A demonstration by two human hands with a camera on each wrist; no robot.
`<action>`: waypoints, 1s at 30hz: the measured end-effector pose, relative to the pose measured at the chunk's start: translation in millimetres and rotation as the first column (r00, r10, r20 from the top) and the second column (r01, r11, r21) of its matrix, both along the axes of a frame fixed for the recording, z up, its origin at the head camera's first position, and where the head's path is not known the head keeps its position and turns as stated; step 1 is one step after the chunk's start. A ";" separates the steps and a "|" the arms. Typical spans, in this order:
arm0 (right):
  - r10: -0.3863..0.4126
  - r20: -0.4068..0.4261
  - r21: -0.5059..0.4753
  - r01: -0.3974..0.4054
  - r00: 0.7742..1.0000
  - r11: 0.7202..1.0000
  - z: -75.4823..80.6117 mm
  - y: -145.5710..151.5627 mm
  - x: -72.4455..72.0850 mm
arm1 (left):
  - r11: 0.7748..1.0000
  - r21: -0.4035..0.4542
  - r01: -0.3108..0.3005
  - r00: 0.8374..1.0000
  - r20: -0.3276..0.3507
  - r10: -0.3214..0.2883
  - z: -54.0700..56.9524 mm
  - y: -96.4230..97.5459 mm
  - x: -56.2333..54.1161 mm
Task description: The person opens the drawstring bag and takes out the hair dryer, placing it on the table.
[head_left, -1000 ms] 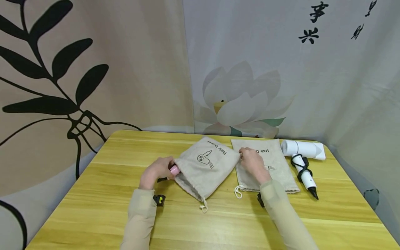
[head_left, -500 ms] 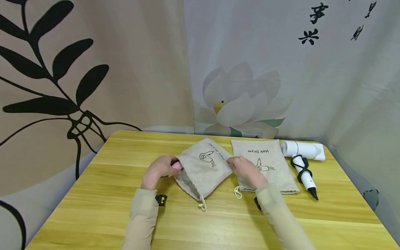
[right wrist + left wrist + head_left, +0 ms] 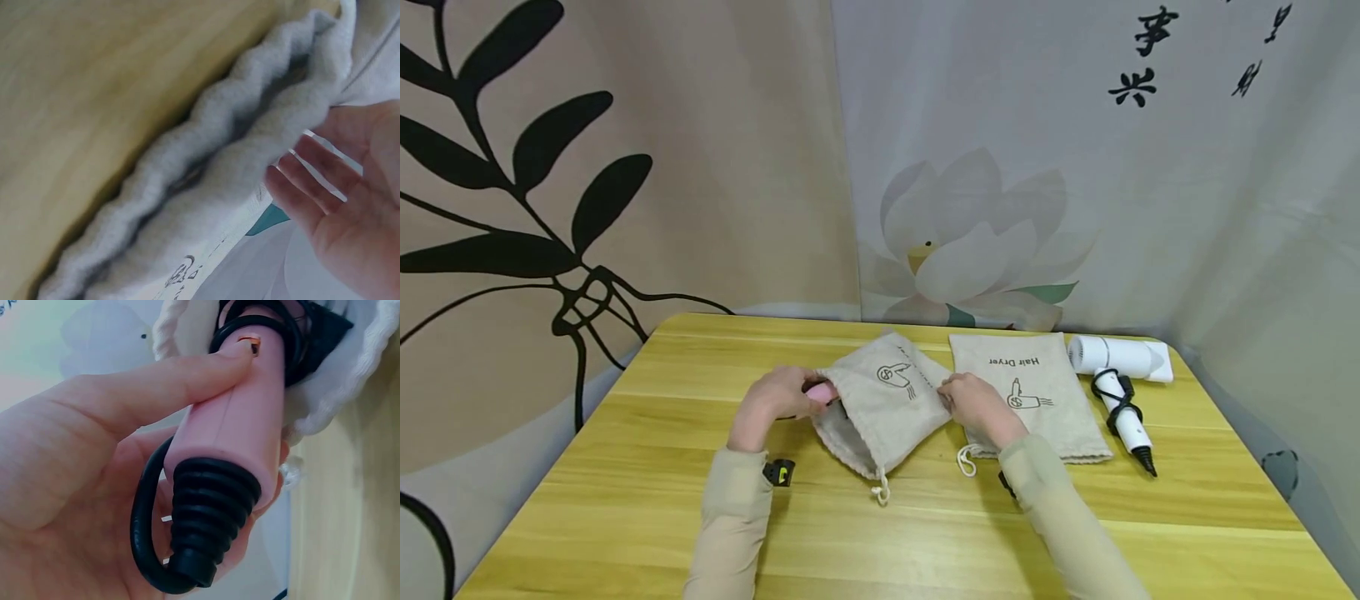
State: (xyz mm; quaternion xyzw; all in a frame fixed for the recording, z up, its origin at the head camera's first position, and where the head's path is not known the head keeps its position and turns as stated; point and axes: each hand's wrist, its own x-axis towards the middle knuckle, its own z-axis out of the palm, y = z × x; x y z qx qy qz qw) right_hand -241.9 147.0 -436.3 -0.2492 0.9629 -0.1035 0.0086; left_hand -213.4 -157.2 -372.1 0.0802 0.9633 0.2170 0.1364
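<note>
In the head view, my left hand (image 3: 772,402) holds a pink hair dryer (image 3: 822,392) at the mouth of a beige drawstring bag (image 3: 880,425). Up close in the left wrist view, the thumb lies on the pink handle (image 3: 228,428) beside a copper-coloured switch, fingers behind it. A black cord (image 3: 145,519) loops from its ribbed sleeve and winds round the handle. The dryer's far part is hidden inside the bag. My right hand (image 3: 979,404) pinches the bag's right edge; in the right wrist view its other fingers (image 3: 300,194) stand loosely apart.
A second beige bag (image 3: 1063,429), printed "Hair Dryer", lies flat to the right, its wavy mouth (image 3: 219,144) large in the right wrist view. Beyond it rests a white hair dryer (image 3: 1116,358) with its cord wound round the handle. A printed curtain (image 3: 760,167) hangs behind the table.
My right hand has moved left, off the second bag, to the edge of the first bag. My left hand has pushed the pink hair dryer slightly toward the bag, whose right side has drawn in.
</note>
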 end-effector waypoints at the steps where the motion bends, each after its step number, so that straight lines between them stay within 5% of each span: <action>1: 0.009 -0.013 0.003 -0.009 1.000 1.000 0.4 -0.3 0.0 | 1.000 -0.007 0.000 1.000 0.002 0.000 1.4 -0.9 0.8; 8: 0.051 -0.062 0.038 -0.049 0.997 0.998 0.8 -1.1 -2.7 | 1.000 -0.019 -0.007 1.000 0.021 0.007 9.2 -6.8 7.0; 30: 0.005 0.005 0.045 -0.005 1.000 0.999 1.8 -3.8 -7.7 | 1.000 -0.014 -0.011 0.998 0.063 0.012 21.1 -28.4 21.9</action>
